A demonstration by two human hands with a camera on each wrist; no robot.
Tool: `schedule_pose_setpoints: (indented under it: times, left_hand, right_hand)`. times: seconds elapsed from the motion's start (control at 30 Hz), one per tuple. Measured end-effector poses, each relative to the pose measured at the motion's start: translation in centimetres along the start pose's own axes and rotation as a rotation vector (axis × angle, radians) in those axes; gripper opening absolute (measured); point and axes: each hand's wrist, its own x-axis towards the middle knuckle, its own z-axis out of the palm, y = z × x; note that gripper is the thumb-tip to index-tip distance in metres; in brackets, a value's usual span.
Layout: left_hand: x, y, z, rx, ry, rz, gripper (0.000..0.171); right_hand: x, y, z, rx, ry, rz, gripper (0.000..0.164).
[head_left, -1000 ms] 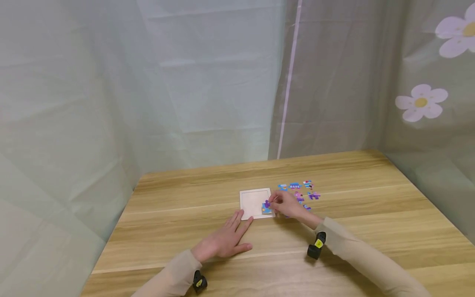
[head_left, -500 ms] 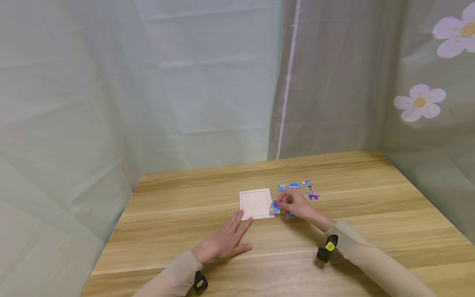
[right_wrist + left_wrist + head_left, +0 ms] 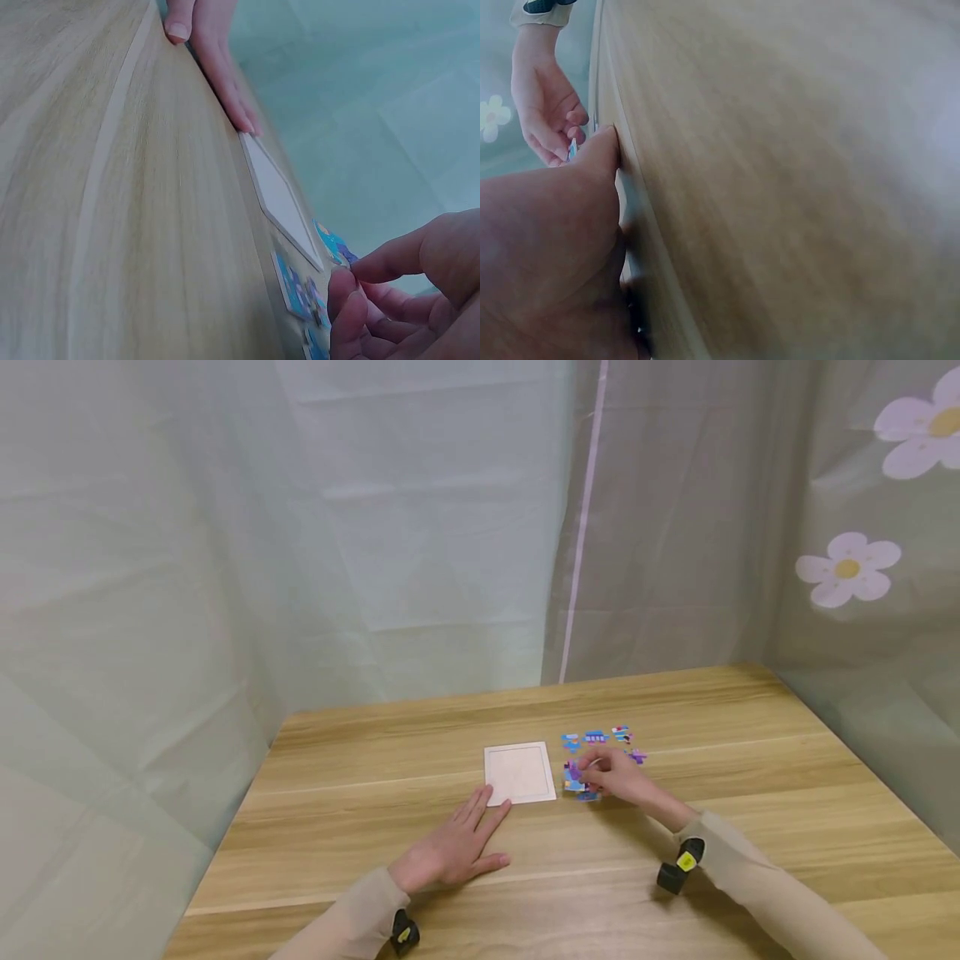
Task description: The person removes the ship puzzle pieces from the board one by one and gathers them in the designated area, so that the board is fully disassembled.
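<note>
My right hand (image 3: 622, 778) pinches a blue and purple jigsaw piece (image 3: 335, 244) between thumb and fingers, raised just right of a white puzzle tray (image 3: 519, 772). Palm down, my left hand (image 3: 452, 843) lies on the table with fingers spread, its fingertips on the tray's near left corner. Inside its thin border the tray is bare. Beneath and beside the right hand lie more jigsaw pieces, one of them a blue piece (image 3: 291, 285) near the tray. The right hand hides some of them in the head view.
Loose pieces lie behind the right hand, such as a blue piece (image 3: 596, 737), a red and blue piece (image 3: 622, 732) and a purple piece (image 3: 637, 756). The wooden table (image 3: 360, 760) ends at hanging curtains (image 3: 420, 527) at the back and sides.
My right hand has carried the pinched jigsaw piece rightward, from over the tray's near right corner to beside the loose pieces. The left hand has stayed put.
</note>
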Motion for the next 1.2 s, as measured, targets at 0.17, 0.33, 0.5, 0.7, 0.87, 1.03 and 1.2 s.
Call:
schedule_pose_setpoints:
  times: [0.17, 0.33, 0.5, 0.7, 0.87, 1.03, 1.2]
  left_hand:
    - [0.0, -0.1, -0.1, -0.009, 0.001, -0.005, 0.077]
    - [0.1, -0.2, 0.1, -0.009, -0.005, -0.005, 0.077]
    - [0.0, -0.2, 0.0, -0.005, 0.006, 0.008, 0.077]
    - [0.0, -0.4, 0.0, -0.019, 0.025, 0.03, 0.076]
    - [-0.1, -0.3, -0.1, -0.013, 0.018, 0.02, 0.076]
    - [-0.1, -0.3, 0.0, -0.008, 0.015, 0.017, 0.076]
    - [0.0, -0.3, 0.2, 0.008, 0.01, 0.007, 0.077]
  right_hand:
    - [-0.1, 0.3, -0.8, 0.006, 0.006, 0.0, 0.018]
    - [-0.7, 0.5, -1.9, 0.015, 0.024, 0.022, 0.021]
    - [-1.2, 0.8, -2.9, 0.014, 0.038, 0.049, 0.026]
    - [-1.7, 1.2, -4.0, 0.069, 0.057, 0.054, 0.029]
    - [-2.0, 1.5, -4.8, 0.075, 0.066, 0.063, 0.028]
    - [-2.3, 1.9, -5.4, 0.046, 0.069, 0.06, 0.026]
    - [-2.7, 2.4, -6.5, -0.005, 0.064, 0.069, 0.029]
